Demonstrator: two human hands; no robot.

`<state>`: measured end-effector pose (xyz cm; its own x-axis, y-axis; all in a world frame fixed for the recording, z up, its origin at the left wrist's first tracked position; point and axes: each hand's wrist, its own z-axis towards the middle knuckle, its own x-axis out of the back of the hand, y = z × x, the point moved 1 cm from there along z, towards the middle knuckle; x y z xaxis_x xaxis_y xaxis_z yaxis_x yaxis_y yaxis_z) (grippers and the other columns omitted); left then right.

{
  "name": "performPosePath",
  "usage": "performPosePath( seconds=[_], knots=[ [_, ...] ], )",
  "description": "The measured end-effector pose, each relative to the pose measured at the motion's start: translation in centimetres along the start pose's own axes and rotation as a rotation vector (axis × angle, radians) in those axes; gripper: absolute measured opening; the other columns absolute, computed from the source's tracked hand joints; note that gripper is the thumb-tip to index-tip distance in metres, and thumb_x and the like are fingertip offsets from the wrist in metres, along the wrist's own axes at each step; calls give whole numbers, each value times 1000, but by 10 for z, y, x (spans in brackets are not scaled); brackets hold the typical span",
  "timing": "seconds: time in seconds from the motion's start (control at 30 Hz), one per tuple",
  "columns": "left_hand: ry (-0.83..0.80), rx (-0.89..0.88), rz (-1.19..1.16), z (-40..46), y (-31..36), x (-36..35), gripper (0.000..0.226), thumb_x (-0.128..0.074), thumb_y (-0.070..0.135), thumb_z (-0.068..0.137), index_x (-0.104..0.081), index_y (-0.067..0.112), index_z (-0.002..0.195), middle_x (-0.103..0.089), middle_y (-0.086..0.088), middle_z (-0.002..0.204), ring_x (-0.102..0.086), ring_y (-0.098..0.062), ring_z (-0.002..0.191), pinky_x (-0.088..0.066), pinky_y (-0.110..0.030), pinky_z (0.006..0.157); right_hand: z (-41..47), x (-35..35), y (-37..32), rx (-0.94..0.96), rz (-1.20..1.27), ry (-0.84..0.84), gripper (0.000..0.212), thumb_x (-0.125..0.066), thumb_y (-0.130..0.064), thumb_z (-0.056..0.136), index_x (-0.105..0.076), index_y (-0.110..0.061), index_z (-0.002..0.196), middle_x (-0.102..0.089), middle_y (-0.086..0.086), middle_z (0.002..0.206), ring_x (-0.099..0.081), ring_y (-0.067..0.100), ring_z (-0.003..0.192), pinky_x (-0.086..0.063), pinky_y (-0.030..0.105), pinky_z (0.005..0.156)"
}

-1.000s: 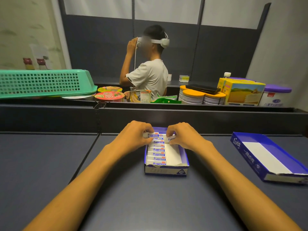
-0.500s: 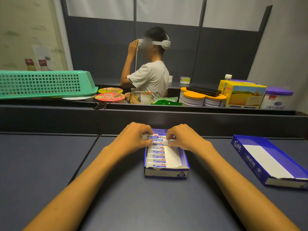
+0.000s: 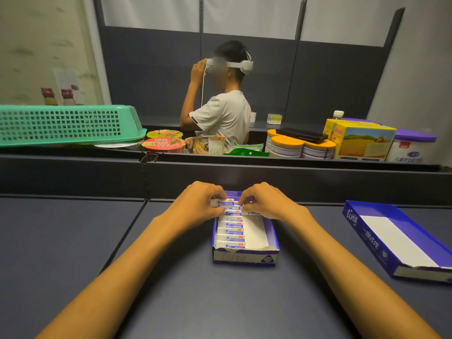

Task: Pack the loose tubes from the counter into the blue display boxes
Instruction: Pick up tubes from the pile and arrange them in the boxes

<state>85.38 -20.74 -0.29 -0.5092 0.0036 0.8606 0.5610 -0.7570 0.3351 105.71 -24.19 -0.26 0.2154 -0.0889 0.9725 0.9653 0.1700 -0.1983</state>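
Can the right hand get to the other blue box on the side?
Probably yes. The empty blue box lies open on the counter to the right of the right hand, with nothing between them. But that hand is busy now, pinching a tube together with the left hand.

The scene is sitting in dim, even indoor light that seems to be coming from overhead, though no lamp is showing. The pale wall panels [image 3: 249, 11] at 12 o'clock are catching the most brightness, while the dark counter [image 3: 73, 253] is soaking light up and showing only a faint sheen. Soft shadows are pooling under the forearms at 6 o'clock and beside the blue display box [image 3: 245, 258]. Wide-angle distortion is bending the shelf rail and the green basket [image 3: 66, 126] at 9 o'clock. The centre is staying fairly sharp; the bottles at 10 o'clock are looking soft, and print on the tubes [image 3: 231, 232] is smearing.
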Motion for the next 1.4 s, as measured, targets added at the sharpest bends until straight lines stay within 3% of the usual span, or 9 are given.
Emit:
performPosePath(
  seconds=[0.53, 0.73, 0.87, 1.0, 1.13, 1.23, 1.4],
  knots=[
    [10, -13, -11, -1, -1, -1, 30, -72, 29, 83, -67, 20, 111, -69, 5, 108, -63, -8, 95, -55, -29, 80, -4, 8, 6, 0, -35, 48, 22, -70, -29, 87, -70, -20, 108, -67, -3, 106, -59, 11, 90, -48, 22, 74],
    [1, -6, -12, 0, -1, -1, 31, -71, 29, 84, -66, 19, 113, -69, 4, 111, -63, -9, 98, -56, -31, 81, -11, 12, 12, -1, -160, 35, 18, -69, -26, 88, -73, -21, 105, -70, -4, 111, -61, 13, 102, -49, 31, 92],
    [5, -7, -3, -1, -1, -2, 31, -71, 30, 84, -66, 20, 114, -69, 4, 111, -63, -9, 98, -56, -31, 82, -12, 9, 13, 10, -174, 65, 18, -68, -26, 89, -72, -22, 106, -69, -5, 114, -60, 13, 104, -47, 30, 92],
    [13, -3, 13, -2, 0, -1, 32, -71, 32, 84, -66, 21, 114, -69, 6, 112, -63, -8, 98, -55, -31, 81, -13, 6, 14, -11, -130, 74, 21, -68, -26, 89, -70, -22, 109, -67, -4, 115, -55, 9, 99, -47, 26, 84],
    [21, -3, 30, -2, 0, -1, 31, -70, 34, 85, -66, 22, 113, -68, 7, 112, -62, -8, 97, -54, -28, 80, -22, 14, 18, -106, 66, 169, 28, -67, -31, 89, -63, -23, 115, -63, -4, 113, -53, 7, 94, -50, 25, 78],
    [41, -1, 13, -4, 0, 2, 31, -71, 34, 84, -66, 21, 112, -68, 7, 109, -61, -8, 95, -52, -26, 77, -31, 16, 30, -189, 177, 214, 33, -67, -34, 89, -59, -22, 119, -64, -2, 113, -58, 10, 98, -53, 26, 79],
    [134, -7, -81, -1, 9, 4, 27, -75, 30, 81, -68, 22, 106, -67, 8, 103, -61, -9, 92, -55, -32, 77, -41, 10, 40, -297, 225, 114, 49, -67, -47, 85, -53, -24, 126, -62, -2, 119, -60, 13, 103, -54, 32, 88]
  ],
)
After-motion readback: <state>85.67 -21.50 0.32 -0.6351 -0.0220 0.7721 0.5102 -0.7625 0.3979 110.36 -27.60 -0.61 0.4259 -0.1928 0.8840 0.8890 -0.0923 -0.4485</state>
